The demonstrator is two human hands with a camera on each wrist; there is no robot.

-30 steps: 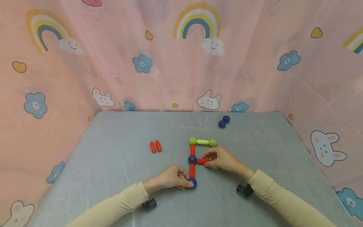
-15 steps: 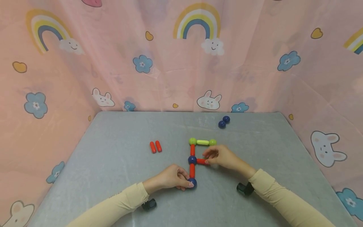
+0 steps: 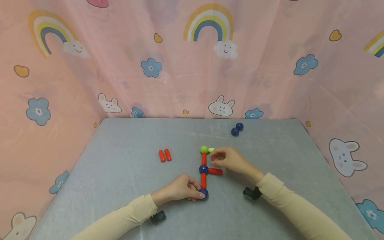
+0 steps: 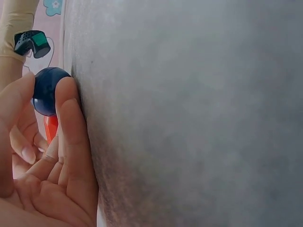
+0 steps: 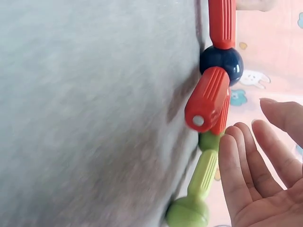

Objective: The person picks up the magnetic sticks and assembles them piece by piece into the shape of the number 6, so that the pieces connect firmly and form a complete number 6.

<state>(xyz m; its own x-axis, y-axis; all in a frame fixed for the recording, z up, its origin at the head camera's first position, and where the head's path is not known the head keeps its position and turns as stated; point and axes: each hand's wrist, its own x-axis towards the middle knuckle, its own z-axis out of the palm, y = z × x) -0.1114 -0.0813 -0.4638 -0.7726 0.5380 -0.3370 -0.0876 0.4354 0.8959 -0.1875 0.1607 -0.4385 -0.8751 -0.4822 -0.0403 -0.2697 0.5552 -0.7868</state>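
My left hand [image 3: 183, 187] pinches a dark blue ball [image 4: 46, 90] at the near end of a magnetic stick-and-ball figure. From that ball a red rod [image 3: 203, 180] runs up to a middle blue ball [image 3: 203, 169]. Another red rod [image 3: 204, 158] leads on to a green ball [image 3: 204, 149]. A red side rod [image 3: 215, 171] sticks out rightward from the middle ball, its tip free. Just beyond it hovers my right hand [image 3: 232, 161], fingers loosely bent around nothing. It hides most of the light green rod [image 5: 203, 172] and the end green ball [image 5: 188, 212] in the head view.
Two loose red rods [image 3: 164, 155] lie side by side left of the figure. A pair of dark blue balls [image 3: 237, 129] rests near the back edge of the grey table [image 3: 126, 160]. Pink patterned cloth [image 3: 180, 83] surrounds the table on the visible sides.
My right hand has let go of the red side rod and moved up and slightly left, over the light green rod. The left hand has stayed still on the near blue ball.
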